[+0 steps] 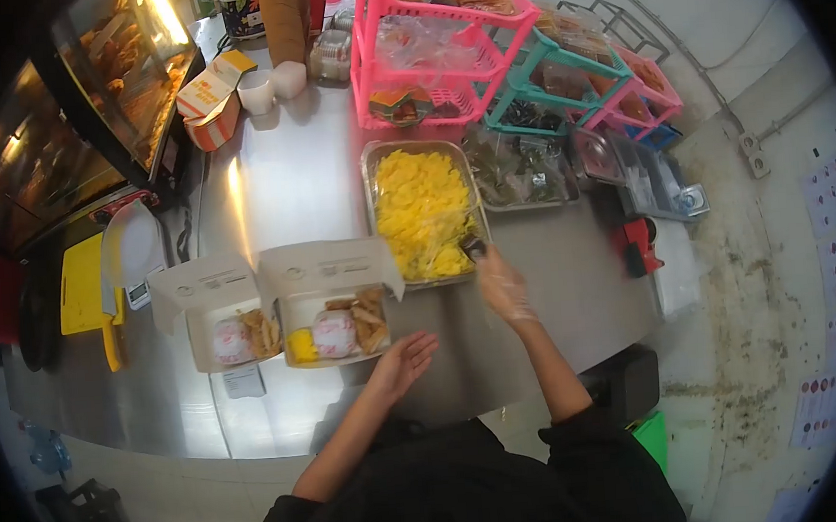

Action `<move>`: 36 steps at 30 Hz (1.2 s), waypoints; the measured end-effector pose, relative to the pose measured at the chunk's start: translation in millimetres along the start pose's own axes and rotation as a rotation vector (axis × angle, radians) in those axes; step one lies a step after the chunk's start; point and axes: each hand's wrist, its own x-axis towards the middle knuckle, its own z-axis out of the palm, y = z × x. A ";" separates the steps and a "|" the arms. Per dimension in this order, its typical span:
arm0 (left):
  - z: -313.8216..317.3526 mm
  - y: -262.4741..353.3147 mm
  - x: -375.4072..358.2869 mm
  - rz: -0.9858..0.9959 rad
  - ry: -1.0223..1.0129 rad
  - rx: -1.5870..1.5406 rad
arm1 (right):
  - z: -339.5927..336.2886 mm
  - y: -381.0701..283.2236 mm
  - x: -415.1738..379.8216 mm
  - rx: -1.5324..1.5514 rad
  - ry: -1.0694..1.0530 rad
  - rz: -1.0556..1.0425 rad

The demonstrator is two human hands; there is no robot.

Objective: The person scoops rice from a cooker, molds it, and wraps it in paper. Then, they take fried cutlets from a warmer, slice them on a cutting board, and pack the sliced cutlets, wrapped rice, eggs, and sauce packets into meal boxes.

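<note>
My right hand [504,289], in a clear glove, is closed around the handle of a dark utensil [473,248] at the lower right corner of a metal tray [484,219] of yellow food [420,198]. The utensil's end touches the food. My left hand [410,359] is bare, palm up with fingers stretched out, holding nothing, just right of an open carton [332,279]. That carton holds a wrapped round item [334,334], brown strips and a yellow portion [302,346]. A second open carton [209,293] to its left holds a wrapped item and brown strips.
Pink [364,80] and teal [509,109] racks with packets stand at the back. A heated display case [97,99], a yellow board [81,285], a knife [110,331] and a scale [138,295] are at left. A red tape dispenser [641,245] sits at right.
</note>
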 end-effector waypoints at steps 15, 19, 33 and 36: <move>46.1 -1.2 115.2 0.298 0.290 -0.038 | -10.6 4.1 70.5 -0.100 -0.837 -0.877; 54.1 2.0 112.8 0.339 0.306 -0.043 | -13.3 28.6 107.2 -0.111 -1.043 -0.912; 58.2 0.6 78.6 0.182 0.220 -0.211 | 18.5 78.3 132.2 0.400 -1.288 -0.613; 49.6 -5.0 34.6 0.210 0.088 0.033 | -24.6 63.7 140.4 0.326 -1.295 -0.392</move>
